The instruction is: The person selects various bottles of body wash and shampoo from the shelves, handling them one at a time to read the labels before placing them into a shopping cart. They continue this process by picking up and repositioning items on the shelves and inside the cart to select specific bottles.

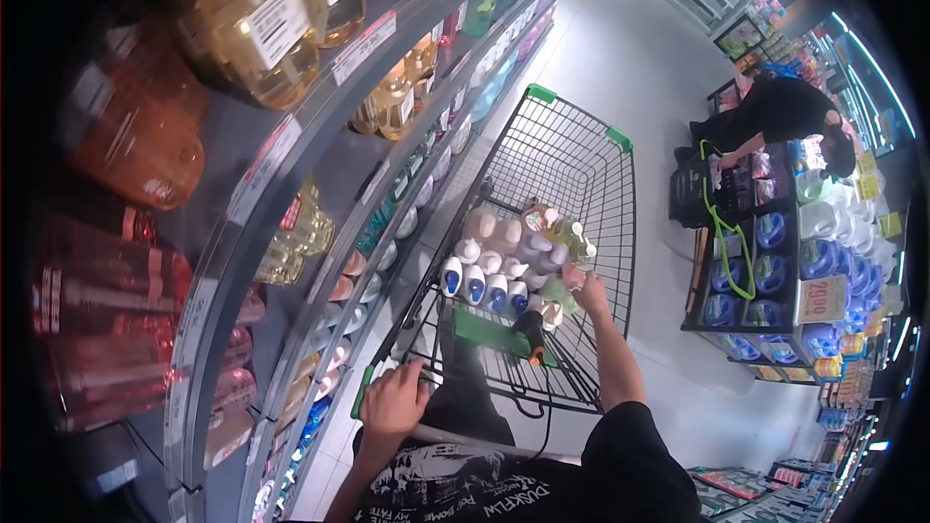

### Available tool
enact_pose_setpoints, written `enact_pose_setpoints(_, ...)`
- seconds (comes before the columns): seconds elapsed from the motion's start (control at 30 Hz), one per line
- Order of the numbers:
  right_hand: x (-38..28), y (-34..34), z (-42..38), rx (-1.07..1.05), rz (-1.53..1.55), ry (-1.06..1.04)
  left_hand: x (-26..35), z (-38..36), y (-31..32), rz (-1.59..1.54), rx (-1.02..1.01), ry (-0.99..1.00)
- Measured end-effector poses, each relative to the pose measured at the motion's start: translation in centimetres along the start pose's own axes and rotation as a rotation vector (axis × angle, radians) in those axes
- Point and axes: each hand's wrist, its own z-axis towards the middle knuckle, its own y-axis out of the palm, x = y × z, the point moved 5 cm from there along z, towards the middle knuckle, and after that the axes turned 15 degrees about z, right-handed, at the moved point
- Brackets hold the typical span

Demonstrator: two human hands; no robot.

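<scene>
A black wire shopping cart (608,223) with green corners stands in front of me. My left hand (395,402) is at its near left corner, with loosely curled fingers over the end of the green handle (364,393). Reaching into the cart, my right hand (590,292) has its fingers closed on a small pink bottle (573,276), partly hidden by the hand. Beside it are several white pump bottles with blue labels (474,286), pale pink bottles (507,231) and greenish bottles with white caps (578,242). A black and orange object (531,334) with a cord lies near the green panel (475,327).
Shelves with price tags (365,46) curve along my left, holding amber bottles (266,34) and pink bottles (116,320). To the right, a person in black (775,121) bends by a black basket with green handles (690,196), beside a display of blue-lidded tubs (770,271).
</scene>
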Motion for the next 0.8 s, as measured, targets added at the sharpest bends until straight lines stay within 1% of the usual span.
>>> enact_pose_setpoints(0.03, 0.4, 0.1, 0.4, 0.011, 0.063, 0.01, 0.2, 0.1, 0.0, 0.021, -0.015, -0.013)
enact_pose_setpoints(0.07, 0.8, 0.4, 0.9, 0.004, 0.079, 0.016, 0.3, 0.3, 0.1, 0.039, -0.08, -0.046)
enact_pose_setpoints(0.13, 0.5, 0.7, 2.0, -0.012, 0.107, 0.026, 0.2, 0.2, 0.5, 0.074, -0.038, -0.027)
enact_pose_setpoints(0.23, 1.0, 3.1, 3.6, 0.016, 0.119, 0.143, 0.4, 0.8, 0.4, 0.065, -0.012, -0.024)
enact_pose_setpoints(0.27, 1.1, 3.7, 3.8, 0.098, 0.066, 0.163, 0.4, 1.0, 0.2, 0.063, -0.01, -0.023)
enact_pose_setpoints(0.3, 0.9, 4.0, 3.6, 0.101, 0.089, 0.177, 0.4, 1.0, 0.1, 0.082, -0.007, -0.019)
enact_pose_setpoints(0.37, 0.8, 3.2, 3.5, 0.13, 0.132, 0.204, 0.6, 1.3, 0.0, 0.109, 0.014, 0.005)
enact_pose_setpoints(0.43, 0.6, 2.7, 2.3, 0.143, 0.08, 0.167, 0.7, 1.5, -0.1, 0.116, 0.003, 0.006)
enact_pose_setpoints(0.47, 0.6, 2.5, 1.9, 0.092, 0.082, 0.138, 0.6, 1.5, -0.1, 0.107, 0.016, 0.007)
enact_pose_setpoints(0.57, -1.4, -0.6, -0.2, 0.114, 0.069, 0.188, 0.5, 1.3, 0.0, 0.071, 0.021, -0.003)
enact_pose_setpoints(0.6, -2.4, -2.2, -1.0, 0.164, 0.065, 0.106, 0.4, 1.1, 0.1, 0.081, 0.029, -0.001)
enact_pose_setpoints(0.7, -5.2, -7.2, -3.1, 0.198, 0.002, -0.002, 0.3, 0.8, 0.1, 0.08, 0.057, 0.039)
enact_pose_setpoints(0.73, -7.2, -9.9, -4.7, 0.199, -0.003, -0.104, 0.5, 1.1, -0.1, 0.072, 0.052, 0.049)
enact_pose_setpoints(0.77, -7.6, -11.5, -5.3, 0.205, 0.031, -0.159, 0.6, 0.9, -0.3, 0.065, 0.043, 0.054)
enact_pose_setpoints(0.8, -9.4, -13.6, -6.8, 0.208, 0.066, -0.219, 0.5, 0.9, -0.3, 0.064, 0.05, 0.068)
